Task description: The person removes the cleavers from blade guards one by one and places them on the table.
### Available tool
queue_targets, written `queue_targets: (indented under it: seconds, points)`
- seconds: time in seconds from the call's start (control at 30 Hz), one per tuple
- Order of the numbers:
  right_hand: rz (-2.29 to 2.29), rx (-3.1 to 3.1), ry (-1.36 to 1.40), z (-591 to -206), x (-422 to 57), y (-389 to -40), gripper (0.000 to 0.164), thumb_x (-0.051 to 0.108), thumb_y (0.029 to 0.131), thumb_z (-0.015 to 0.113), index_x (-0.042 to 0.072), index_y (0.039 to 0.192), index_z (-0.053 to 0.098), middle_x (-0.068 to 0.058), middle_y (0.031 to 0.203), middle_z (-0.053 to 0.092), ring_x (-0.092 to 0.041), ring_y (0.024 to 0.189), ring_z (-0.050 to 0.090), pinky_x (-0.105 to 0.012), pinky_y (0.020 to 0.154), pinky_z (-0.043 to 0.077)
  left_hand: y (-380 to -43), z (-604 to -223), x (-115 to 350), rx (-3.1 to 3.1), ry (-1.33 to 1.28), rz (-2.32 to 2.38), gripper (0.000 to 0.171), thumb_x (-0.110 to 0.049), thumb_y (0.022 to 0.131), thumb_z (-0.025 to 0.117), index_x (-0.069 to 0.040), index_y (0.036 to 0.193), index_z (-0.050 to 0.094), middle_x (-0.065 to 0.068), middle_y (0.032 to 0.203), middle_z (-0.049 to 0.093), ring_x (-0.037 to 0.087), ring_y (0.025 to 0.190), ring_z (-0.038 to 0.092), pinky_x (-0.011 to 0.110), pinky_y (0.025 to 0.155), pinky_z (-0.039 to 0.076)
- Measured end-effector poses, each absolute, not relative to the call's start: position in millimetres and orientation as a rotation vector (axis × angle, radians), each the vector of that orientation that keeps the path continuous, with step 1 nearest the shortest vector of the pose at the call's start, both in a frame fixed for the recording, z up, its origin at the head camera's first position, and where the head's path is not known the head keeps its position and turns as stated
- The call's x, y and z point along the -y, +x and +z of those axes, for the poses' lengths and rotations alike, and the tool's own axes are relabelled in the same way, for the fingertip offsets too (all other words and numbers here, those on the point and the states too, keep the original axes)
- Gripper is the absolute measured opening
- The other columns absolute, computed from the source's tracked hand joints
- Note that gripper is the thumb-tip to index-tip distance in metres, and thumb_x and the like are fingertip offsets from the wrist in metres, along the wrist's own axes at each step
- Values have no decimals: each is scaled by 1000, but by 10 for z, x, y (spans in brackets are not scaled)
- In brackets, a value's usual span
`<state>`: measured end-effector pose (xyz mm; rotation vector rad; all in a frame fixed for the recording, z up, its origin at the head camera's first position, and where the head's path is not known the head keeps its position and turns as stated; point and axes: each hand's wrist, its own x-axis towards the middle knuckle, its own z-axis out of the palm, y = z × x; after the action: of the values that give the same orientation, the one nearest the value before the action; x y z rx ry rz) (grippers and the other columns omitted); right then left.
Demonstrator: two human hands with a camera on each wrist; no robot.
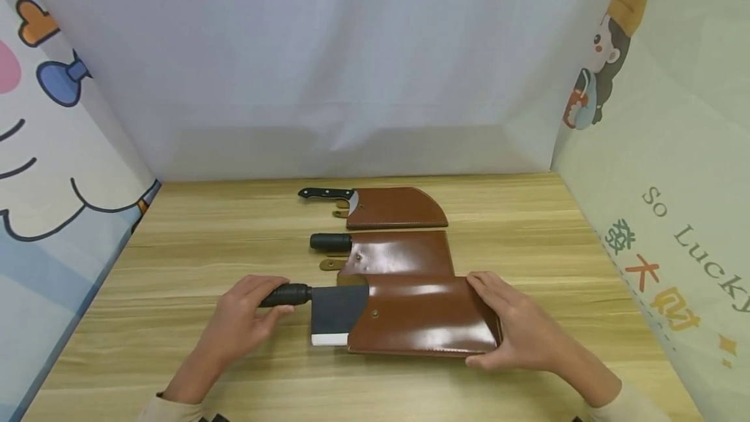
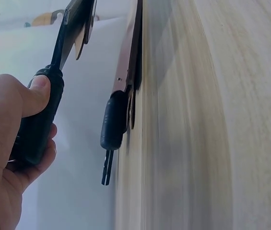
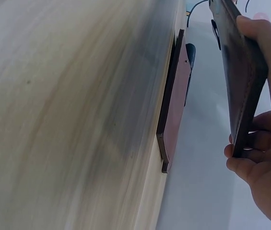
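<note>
The nearest knife point(image 1: 335, 312) has a black handle, a dark blade and a pale strip along its edge; a glossy brown sheath point(image 1: 430, 318) covers the rest of the blade; both are raised above the table point(image 1: 170, 259). The left hand point(image 1: 243, 318) grips the handle, thumb on one side, fingers on the other; the right hand point(image 1: 518, 321) grips the sheath's far end; the knife's long axis runs left to right, handle left, pale edge towards the person. Beyond lie a sheathed middle knife point(image 1: 331, 241) and a sheathed far knife point(image 1: 326, 193).
</note>
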<state>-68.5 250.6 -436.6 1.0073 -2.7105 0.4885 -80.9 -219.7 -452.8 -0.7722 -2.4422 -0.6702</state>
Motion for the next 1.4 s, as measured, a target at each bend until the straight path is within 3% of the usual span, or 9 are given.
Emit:
queue_targets:
  seconds: [0.23,0.57,0.67,0.77,0.87,0.93,1.07,1.2,1.4]
  points:
    - [479,2690,1012,-4402,-2567,-702,123,72,59,87,-8,146,49,-22,147,53,-42,131,55,-53,102,49,-810,-4557,2238,2438,-761,-671,43,-31,82,87,-1,109,74,12,104,74,27,93,70,46,74,60]
    - [497,2690,987,-4422,-2614,-707,122,72,61,86,-5,147,49,-20,148,53,-41,130,57,-54,100,51,-852,-4529,2356,2451,-752,-668,47,-15,69,93,-2,111,74,10,105,74,26,94,70,46,74,59]
    - [499,2682,984,-4425,-2608,-707,122,73,61,86,-6,147,48,-21,148,53,-41,129,57,-54,100,51,-885,-4512,2400,2446,-759,-662,43,-30,80,88,-3,110,74,10,105,75,26,94,70,45,75,59]
    - [511,2675,973,-4432,-2605,-706,123,72,61,87,-5,148,48,-21,147,53,-41,128,58,-54,100,51,-917,-4492,2440,2439,-762,-663,50,-51,93,70,-4,109,75,9,105,75,25,94,70,45,75,58]
    - [525,2672,960,-4437,-2600,-708,122,72,61,87,-3,149,48,-19,147,54,-39,128,59,-54,99,52,-944,-4469,2471,2440,-767,-660,62,-61,96,52,-5,109,75,8,104,75,25,93,70,45,74,58]
    - [526,2671,957,-4444,-2601,-709,121,72,61,86,-3,148,49,-19,147,54,-39,128,59,-54,98,52,-952,-4463,2482,2441,-775,-659,63,-62,96,52,-5,109,75,8,104,75,24,93,70,45,73,58]
    - [514,2670,958,-4462,-2616,-703,120,73,62,86,-4,147,50,-19,147,55,-39,128,59,-54,97,52,-946,-4480,2496,2434,-789,-665,53,-54,95,65,-4,110,75,8,104,75,24,92,70,45,73,58]
    - [516,2675,951,-4475,-2641,-696,120,73,61,86,-3,147,50,-20,147,54,-40,128,59,-55,97,52,-944,-4497,2514,2433,-788,-665,40,-33,84,84,-4,110,75,7,103,75,22,90,69,44,71,58]
    - [519,2680,952,-4487,-2689,-685,122,73,62,86,1,152,46,-20,148,53,-40,127,59,-55,97,52,-932,-4500,2534,2456,-774,-656,49,-11,67,94,-4,110,74,7,104,74,21,90,68,41,70,57]
